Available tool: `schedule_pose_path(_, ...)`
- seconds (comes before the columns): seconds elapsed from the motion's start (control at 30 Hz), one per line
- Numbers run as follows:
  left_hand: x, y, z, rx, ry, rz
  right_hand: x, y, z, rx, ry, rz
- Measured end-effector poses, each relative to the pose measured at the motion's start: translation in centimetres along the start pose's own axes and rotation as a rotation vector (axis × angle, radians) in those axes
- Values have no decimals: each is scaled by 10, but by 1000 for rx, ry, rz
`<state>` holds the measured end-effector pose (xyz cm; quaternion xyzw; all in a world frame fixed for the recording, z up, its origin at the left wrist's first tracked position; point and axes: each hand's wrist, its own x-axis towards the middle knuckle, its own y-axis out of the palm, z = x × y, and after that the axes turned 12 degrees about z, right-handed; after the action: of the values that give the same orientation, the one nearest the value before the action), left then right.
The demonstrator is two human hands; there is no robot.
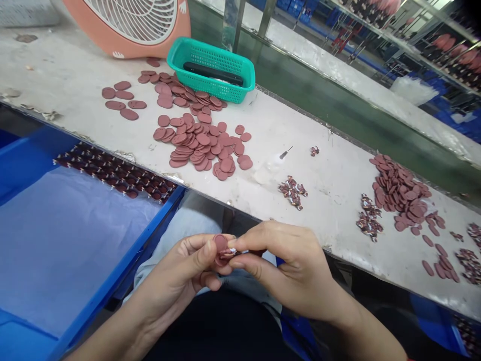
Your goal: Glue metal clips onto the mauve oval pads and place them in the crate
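Observation:
Between the fingers of my left hand [195, 263] is a reddish-brown oval disc [220, 243], held just in front of the table's near edge. My right hand [287, 265] pinches a small painted figurine [230, 253] with brown and white parts, pressed against the disc. Fingertips hide much of both pieces, so I cannot tell whether they are joined. On the table beyond my hands lies a small cluster of similar figurines [293, 191]. A large heap of brown discs [201, 143] spreads to its left.
A green basket [210, 90] holding a dark long object stands behind the discs, beside an orange fan [131, 25]. A thin pointed tool [286, 153] lies mid-table. More discs [400, 188] lie at right. At left, a blue crate [124, 260] holds rows of assembled pieces [116, 170].

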<state>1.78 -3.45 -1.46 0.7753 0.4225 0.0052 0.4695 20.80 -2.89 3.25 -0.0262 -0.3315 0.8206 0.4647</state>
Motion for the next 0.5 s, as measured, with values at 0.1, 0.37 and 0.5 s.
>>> schedule_pose_path(0.1,0,0,0,9,0,21,1,-1,2,-9,-11,37)
schedule_pose_path(0.37,-1,0,-2,35,17,46,4,-3,5,-36,-23,74)
schedule_pose_path(0.5,-1,2,-4,12,48,20,5,0,4,-34,-27,84)
